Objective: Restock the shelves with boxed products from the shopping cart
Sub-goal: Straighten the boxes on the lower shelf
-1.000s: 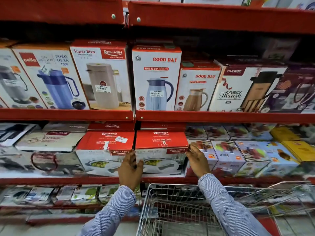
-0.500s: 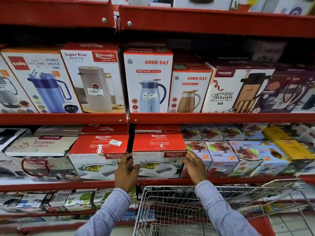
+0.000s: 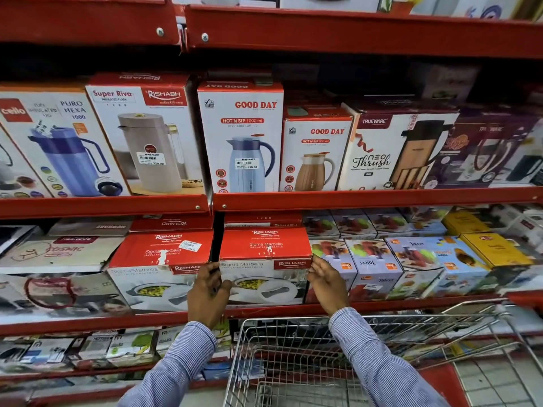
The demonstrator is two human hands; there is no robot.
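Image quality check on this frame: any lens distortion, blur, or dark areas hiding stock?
Head view: wide-angle bending bows the red shelf rails and leans the outer boxes; print is sharp on the Sigma Marbella box between the left hand and right hand, smeared toward the left edge; deep shadow hides the stock behind the flask boxes.

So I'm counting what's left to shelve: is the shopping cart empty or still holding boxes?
Empty as far as shown: only bare wire mesh appears inside the shopping cart. Its near end is out of frame, so that part I cannot tell.
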